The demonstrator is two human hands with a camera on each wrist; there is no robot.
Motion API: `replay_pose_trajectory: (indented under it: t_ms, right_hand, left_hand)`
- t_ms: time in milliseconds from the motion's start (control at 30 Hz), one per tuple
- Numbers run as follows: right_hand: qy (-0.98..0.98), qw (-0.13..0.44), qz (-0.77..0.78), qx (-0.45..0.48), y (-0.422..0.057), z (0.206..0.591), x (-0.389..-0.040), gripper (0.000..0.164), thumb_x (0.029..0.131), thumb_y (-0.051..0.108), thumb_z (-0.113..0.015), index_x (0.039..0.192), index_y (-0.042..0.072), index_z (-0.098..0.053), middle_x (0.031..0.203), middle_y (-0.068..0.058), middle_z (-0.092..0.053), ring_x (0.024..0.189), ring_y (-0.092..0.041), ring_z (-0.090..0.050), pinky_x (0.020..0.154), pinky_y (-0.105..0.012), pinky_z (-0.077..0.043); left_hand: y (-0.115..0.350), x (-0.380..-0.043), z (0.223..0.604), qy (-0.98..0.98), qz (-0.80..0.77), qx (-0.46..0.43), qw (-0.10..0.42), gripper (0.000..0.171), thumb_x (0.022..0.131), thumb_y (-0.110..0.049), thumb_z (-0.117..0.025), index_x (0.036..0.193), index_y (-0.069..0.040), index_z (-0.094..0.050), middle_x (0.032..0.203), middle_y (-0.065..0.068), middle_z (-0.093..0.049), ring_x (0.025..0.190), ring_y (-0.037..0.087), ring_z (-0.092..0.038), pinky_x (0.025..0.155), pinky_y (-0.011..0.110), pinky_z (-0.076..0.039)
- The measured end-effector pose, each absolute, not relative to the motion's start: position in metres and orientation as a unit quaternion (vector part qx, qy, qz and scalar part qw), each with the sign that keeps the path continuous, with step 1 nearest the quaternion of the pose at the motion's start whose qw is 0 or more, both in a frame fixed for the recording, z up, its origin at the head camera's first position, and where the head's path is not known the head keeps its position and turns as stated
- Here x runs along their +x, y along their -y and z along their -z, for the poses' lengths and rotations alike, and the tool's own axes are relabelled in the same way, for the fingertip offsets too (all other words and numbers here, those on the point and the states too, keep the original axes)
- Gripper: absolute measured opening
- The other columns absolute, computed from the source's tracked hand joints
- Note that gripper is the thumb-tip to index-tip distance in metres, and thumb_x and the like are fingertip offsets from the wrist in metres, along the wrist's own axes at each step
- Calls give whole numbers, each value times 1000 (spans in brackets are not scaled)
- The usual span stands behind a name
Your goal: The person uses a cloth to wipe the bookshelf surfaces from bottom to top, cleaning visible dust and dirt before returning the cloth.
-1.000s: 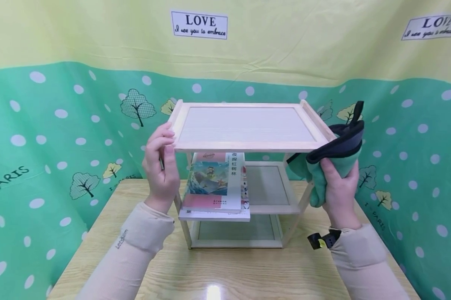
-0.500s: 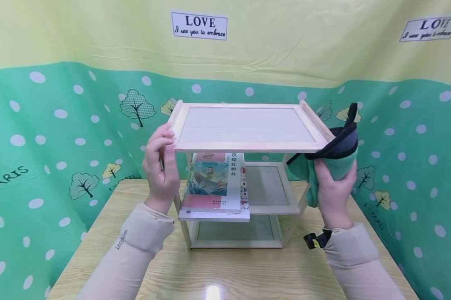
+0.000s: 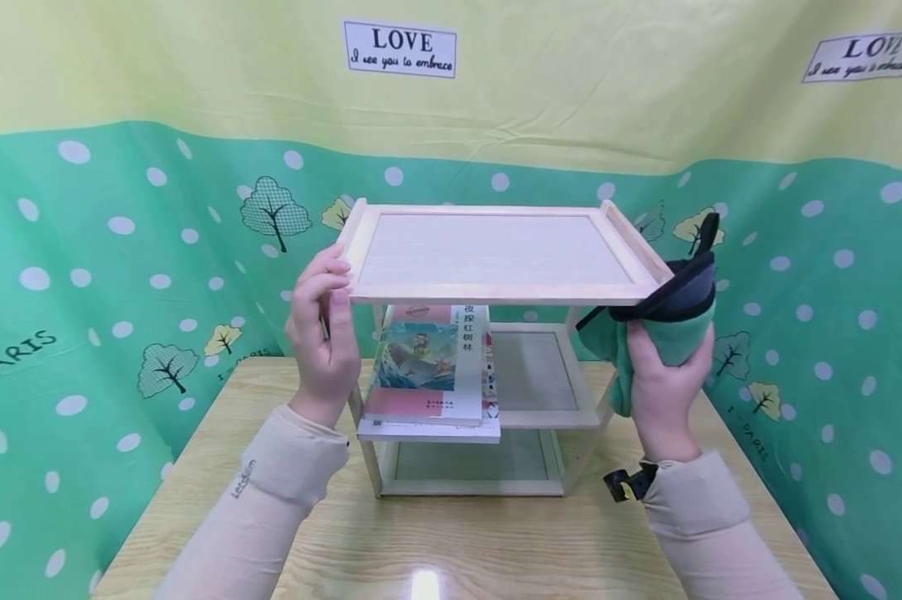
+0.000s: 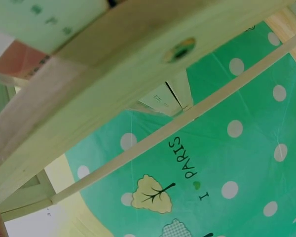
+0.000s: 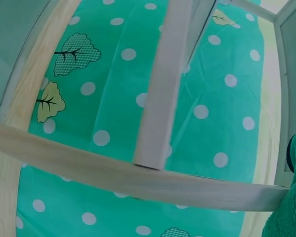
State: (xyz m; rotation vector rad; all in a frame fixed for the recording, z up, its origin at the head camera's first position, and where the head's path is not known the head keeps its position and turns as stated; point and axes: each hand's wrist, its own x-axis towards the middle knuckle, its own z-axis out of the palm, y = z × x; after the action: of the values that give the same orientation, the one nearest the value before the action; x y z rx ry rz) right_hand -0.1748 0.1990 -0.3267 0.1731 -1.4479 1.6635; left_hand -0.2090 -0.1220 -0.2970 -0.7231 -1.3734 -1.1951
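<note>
A pale wooden three-tier shelf rack stands on the table in the head view. My left hand grips the left side of its top tier, fingers over the raised rail and thumb at the front corner. My right hand holds a green cleaning cloth with black edging, a dark inner side and a black loop. The cloth is bunched against the front right corner of the top tier, partly over the side rail. In the right wrist view, a bit of the green cloth shows at the lower right, beside the frame.
Several books lie stacked on the left of the middle tier, jutting past its front edge. The bottom tier sits just above the wood-grain table. A green and yellow printed curtain hangs behind and at both sides.
My right hand and the cloth have shifted slightly left, and the cloth's loop has dropped a little. My left hand, the rack and the books have stayed in place.
</note>
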Motion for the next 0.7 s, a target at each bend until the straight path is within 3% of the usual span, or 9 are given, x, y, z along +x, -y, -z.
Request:
replay_pose_trajectory:
  t_ms: [700]
  right_hand:
    - [612, 448, -651, 16, -196, 361, -171, 39, 84, 4, -68, 119, 12, -54, 96, 8, -55, 85, -11, -48, 76, -24, -39]
  left_hand:
    - [122, -209, 297, 582, 510, -311, 552, 12, 93, 1, -43, 98, 9, -50, 106, 28, -59, 126, 34, -55, 114, 54, -40]
